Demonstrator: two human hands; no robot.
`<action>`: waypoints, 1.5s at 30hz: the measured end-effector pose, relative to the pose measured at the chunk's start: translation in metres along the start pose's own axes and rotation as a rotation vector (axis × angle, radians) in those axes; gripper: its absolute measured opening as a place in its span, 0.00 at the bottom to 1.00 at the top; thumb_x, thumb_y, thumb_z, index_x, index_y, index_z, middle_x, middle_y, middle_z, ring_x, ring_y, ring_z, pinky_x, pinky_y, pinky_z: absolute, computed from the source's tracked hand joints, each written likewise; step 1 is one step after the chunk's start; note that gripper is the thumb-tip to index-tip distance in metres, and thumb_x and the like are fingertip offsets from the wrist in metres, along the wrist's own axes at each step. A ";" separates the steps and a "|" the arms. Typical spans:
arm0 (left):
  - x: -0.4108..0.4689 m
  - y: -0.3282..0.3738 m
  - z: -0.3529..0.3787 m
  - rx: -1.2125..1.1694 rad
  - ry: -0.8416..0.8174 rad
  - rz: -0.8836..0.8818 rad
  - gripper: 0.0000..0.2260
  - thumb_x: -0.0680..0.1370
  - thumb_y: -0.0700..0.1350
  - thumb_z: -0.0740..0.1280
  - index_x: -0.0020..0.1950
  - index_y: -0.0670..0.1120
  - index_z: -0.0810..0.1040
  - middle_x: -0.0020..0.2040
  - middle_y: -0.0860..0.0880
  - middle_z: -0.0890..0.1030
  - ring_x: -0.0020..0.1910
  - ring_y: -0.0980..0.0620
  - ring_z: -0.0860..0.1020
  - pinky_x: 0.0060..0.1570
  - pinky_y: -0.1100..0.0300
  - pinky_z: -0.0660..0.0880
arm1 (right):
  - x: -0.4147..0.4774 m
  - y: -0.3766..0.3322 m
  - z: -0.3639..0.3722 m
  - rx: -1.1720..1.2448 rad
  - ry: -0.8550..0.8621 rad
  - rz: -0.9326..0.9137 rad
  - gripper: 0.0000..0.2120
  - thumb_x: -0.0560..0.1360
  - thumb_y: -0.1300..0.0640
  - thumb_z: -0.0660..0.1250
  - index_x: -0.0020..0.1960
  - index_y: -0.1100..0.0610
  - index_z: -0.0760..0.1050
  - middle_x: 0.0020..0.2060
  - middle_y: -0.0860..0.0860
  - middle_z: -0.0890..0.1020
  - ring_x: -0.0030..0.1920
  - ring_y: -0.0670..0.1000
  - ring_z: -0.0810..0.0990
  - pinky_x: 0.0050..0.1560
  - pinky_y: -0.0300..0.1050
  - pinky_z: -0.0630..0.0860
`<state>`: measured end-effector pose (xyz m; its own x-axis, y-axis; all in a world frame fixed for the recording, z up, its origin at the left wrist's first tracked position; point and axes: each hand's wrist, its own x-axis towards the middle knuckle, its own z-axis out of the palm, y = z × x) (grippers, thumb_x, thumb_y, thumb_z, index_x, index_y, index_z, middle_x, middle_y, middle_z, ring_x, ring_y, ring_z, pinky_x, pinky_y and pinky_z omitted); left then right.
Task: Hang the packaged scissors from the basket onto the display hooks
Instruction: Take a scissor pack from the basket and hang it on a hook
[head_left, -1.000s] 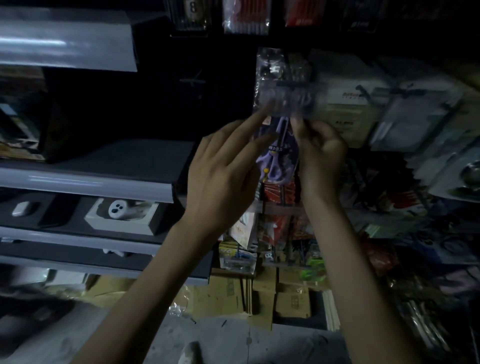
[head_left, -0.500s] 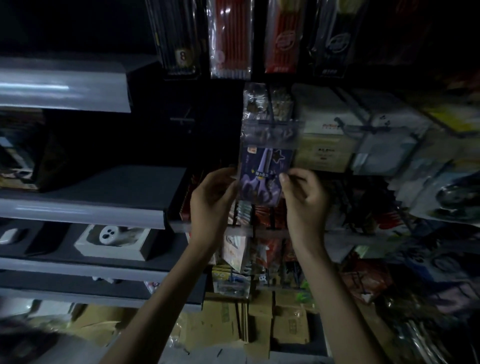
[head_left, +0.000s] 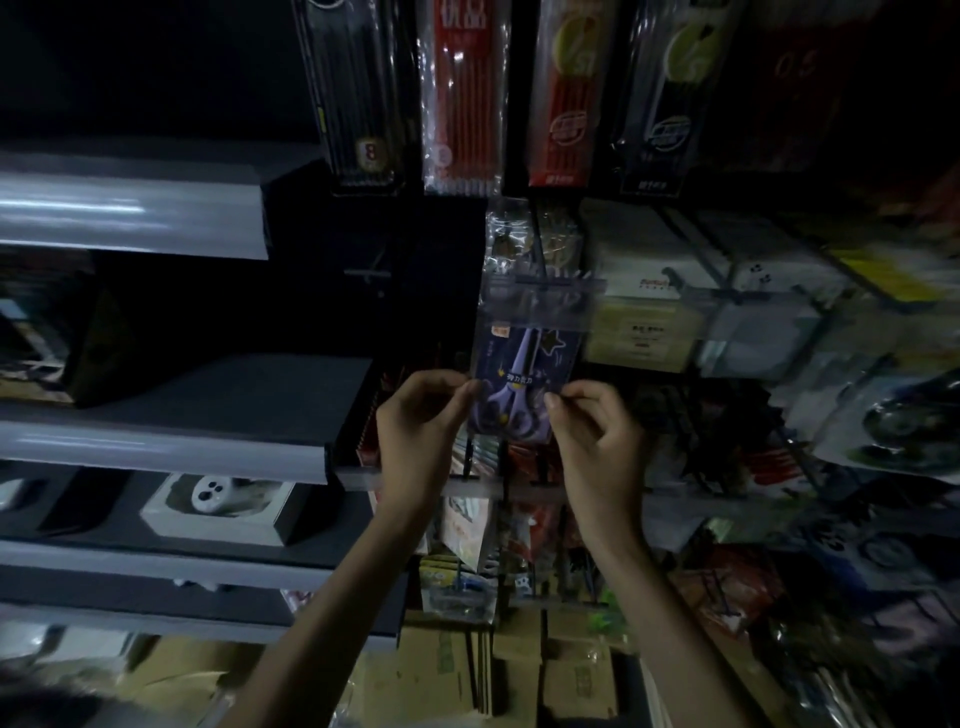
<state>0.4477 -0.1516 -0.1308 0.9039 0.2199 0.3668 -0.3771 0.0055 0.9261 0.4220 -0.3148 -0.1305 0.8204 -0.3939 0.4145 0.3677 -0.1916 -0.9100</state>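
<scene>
1. A dim shop aisle. Smooth grey shelves (head_left: 156, 441) run along the left, and one carries a rounded white gadget (head_left: 218, 493) in a square tray.
2. The left hand (head_left: 421, 431) has its grip clamped on the left edge of the scissors packet (head_left: 524, 374).
3. The packet is glossy clear plastic over purple card. It is upright against the rack, below long pen packs (head_left: 462, 104). I cannot tell if it is hooked.
4. The right hand (head_left: 597, 441) has its grip clamped on the right edge.
</scene>
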 end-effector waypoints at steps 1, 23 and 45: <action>0.002 -0.001 0.001 -0.012 0.004 -0.004 0.03 0.78 0.41 0.76 0.49 0.42 0.85 0.45 0.47 0.87 0.46 0.48 0.86 0.48 0.56 0.81 | 0.002 0.001 0.001 -0.008 -0.001 0.001 0.05 0.79 0.59 0.73 0.53 0.57 0.79 0.45 0.50 0.85 0.46 0.44 0.84 0.45 0.34 0.77; 0.037 -0.024 0.030 0.034 0.086 0.019 0.04 0.77 0.43 0.78 0.47 0.46 0.85 0.46 0.49 0.85 0.47 0.51 0.85 0.47 0.56 0.80 | 0.038 0.016 0.033 -0.184 0.198 0.022 0.07 0.78 0.54 0.73 0.55 0.53 0.80 0.44 0.40 0.82 0.45 0.41 0.82 0.42 0.33 0.77; 0.023 -0.024 0.039 0.160 0.117 -0.005 0.13 0.81 0.46 0.74 0.66 0.49 0.85 0.57 0.56 0.87 0.58 0.62 0.84 0.60 0.52 0.83 | 0.032 0.007 0.039 -0.391 0.172 -0.047 0.19 0.80 0.49 0.71 0.69 0.52 0.79 0.59 0.48 0.86 0.58 0.45 0.83 0.53 0.36 0.75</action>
<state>0.4853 -0.1849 -0.1409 0.8728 0.3322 0.3577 -0.3269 -0.1466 0.9336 0.4677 -0.2934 -0.1243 0.7097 -0.5140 0.4818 0.1827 -0.5262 -0.8305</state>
